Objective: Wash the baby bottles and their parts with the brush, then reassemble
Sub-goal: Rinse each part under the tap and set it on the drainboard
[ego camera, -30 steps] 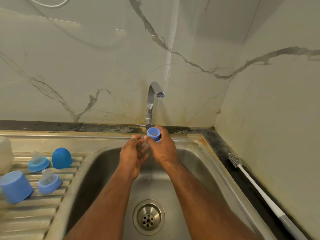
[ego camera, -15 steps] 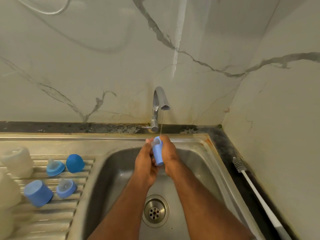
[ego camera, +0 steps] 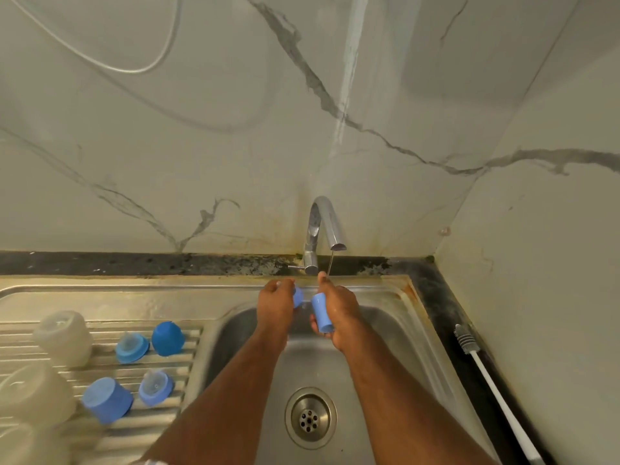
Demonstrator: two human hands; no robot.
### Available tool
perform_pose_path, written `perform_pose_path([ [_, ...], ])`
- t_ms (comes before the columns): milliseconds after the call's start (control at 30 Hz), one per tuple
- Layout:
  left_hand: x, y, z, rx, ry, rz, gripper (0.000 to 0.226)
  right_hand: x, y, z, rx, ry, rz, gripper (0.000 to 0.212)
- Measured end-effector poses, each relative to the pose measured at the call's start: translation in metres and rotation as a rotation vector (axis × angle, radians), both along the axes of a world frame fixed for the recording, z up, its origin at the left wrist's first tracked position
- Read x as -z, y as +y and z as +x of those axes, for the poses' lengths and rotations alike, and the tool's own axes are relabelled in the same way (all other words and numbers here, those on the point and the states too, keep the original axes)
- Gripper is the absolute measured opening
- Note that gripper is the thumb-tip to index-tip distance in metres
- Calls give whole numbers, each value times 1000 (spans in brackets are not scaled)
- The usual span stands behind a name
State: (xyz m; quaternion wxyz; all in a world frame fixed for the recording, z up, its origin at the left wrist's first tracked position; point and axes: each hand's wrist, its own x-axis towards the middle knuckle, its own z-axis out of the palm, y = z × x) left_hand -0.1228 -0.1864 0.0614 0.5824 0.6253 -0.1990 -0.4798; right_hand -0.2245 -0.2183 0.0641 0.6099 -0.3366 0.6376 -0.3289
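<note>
Under the thin stream from the tap, at the back edge of the sink, the right hand curls round a smooth blue plastic cap, tilted, probably so that it can be rinsed. The left hand pinches a smaller blue part, mostly hidden. Cloudy bottles and blue pieces drain on the ribbed board; the brush lies along the counter's right edge.
</note>
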Motion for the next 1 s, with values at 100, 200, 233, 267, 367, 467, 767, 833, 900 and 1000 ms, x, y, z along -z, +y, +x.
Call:
perform_pose_path([
  [100, -7, -20, 11, 120, 82, 102, 24, 5, -6, -1, -62, 177, -91, 52],
  [200, -11, -36, 17, 153, 134, 140, 16, 9, -9, -1, -171, 484, -256, 46],
  [233, -11, -39, 18, 146, 117, 125, 18, 7, -9, -2, -169, 497, -280, 45],
  [267, -9, -43, 18, 155, 81, 105, 21, 2, -8, -2, -163, 467, -275, 43],
  [367, -15, -44, 12, 280, -10, 3, 28, -9, -6, -2, -221, 359, -175, 38],
  [467, -23, -48, 14, 501, -188, -4, 51, -18, -5, -5, -253, 371, -208, 43],
  [767, -24, 20, 44, 359, -698, -58, 11, -45, 34, -34, -447, 728, -600, 40],
  [833, -20, 49, 55, 414, -832, 35, 11, -20, 57, -32, -769, 923, -369, 41],
  [900, -13, 78, 68, 510, -954, 113, 12, 5, 78, -29, -1020, 1118, -178, 51],
  [1000, -10, 107, 80, 384, -1033, -18, 14, -1, 93, -10, -731, 1002, -427, 58],
])
